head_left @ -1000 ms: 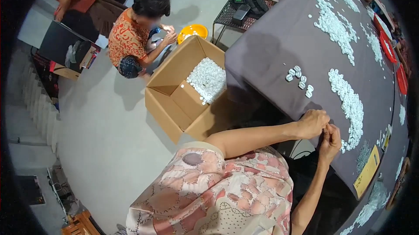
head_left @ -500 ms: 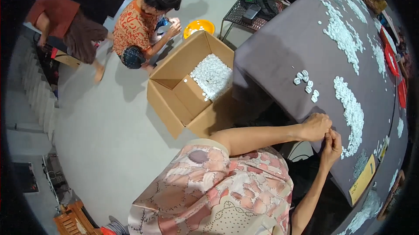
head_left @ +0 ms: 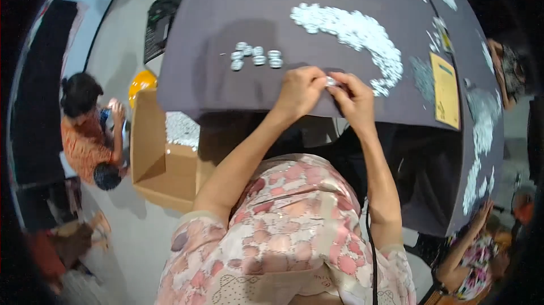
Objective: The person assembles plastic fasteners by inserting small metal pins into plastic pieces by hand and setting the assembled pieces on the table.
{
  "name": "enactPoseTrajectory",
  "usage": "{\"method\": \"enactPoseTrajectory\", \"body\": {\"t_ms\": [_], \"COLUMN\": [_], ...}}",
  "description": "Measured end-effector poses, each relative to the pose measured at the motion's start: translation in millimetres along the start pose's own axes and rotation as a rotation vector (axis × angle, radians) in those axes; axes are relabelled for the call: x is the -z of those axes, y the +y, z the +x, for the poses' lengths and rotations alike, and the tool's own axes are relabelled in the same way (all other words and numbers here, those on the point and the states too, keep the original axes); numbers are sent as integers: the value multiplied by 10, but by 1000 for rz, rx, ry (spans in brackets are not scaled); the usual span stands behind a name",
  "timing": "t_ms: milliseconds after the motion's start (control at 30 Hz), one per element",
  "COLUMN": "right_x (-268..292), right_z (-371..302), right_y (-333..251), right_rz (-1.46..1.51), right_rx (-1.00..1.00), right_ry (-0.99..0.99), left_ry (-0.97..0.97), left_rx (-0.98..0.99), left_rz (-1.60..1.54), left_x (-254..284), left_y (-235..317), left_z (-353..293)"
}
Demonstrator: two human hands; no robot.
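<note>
My left hand (head_left: 301,90) and my right hand (head_left: 352,96) meet just above the near edge of the cloth-covered table. Between their fingertips they pinch a small white piece (head_left: 331,81); its exact kind is too small to make out. Left of my hands lies a small group of white pieces (head_left: 259,55), some set in pairs. Beyond and to the right curves a long pile of loose white pieces (head_left: 357,30). A heap of tiny clear or grey parts (head_left: 423,76) sits beside a yellow card (head_left: 446,90).
An open cardboard box (head_left: 148,135) with many white pieces stands on the floor at left, by a yellow basin (head_left: 141,84). A person in an orange patterned top (head_left: 85,140) sits beyond it. More white pieces (head_left: 483,135) and another person (head_left: 476,259) are at right.
My view has swung right, toward the table, so the box now sits further left. Both hands remain together at the table edge, and the small white piece between them now shows.
</note>
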State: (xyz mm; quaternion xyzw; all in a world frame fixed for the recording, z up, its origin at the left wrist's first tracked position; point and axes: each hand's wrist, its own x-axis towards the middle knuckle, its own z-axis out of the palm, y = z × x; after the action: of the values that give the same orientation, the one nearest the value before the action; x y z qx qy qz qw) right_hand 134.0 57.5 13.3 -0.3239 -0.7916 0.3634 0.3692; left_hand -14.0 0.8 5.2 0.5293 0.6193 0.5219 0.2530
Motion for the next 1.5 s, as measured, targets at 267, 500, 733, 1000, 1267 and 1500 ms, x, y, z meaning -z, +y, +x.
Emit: {"method": "enactPoseTrajectory", "body": {"t_ms": [267, 500, 733, 1000, 1267, 1500], "right_x": [81, 29, 24, 18, 7, 29], "right_z": [-29, -19, -57, -47, -54, -43], "right_y": [-11, -56, -82, -77, -62, -85], "right_rz": [-10, -93, -108, -112, -64, -63], "right_rx": [-29, 10, -18, 17, 9, 29], "right_ry": [-1, 1, 36, 3, -6, -12], "left_ry": [-42, -54, 7, 44, 119, 153], "left_rx": [148, 140, -32, -86, 20, 178], "left_rz": [-120, -109, -12, 90, 334, 375], "left_x": [-106, -50, -110, -104, 168, 764], "left_y": [3, -1, 6, 74, 40, -61], "left_z": [23, 8, -10, -38, 1, 120]}}
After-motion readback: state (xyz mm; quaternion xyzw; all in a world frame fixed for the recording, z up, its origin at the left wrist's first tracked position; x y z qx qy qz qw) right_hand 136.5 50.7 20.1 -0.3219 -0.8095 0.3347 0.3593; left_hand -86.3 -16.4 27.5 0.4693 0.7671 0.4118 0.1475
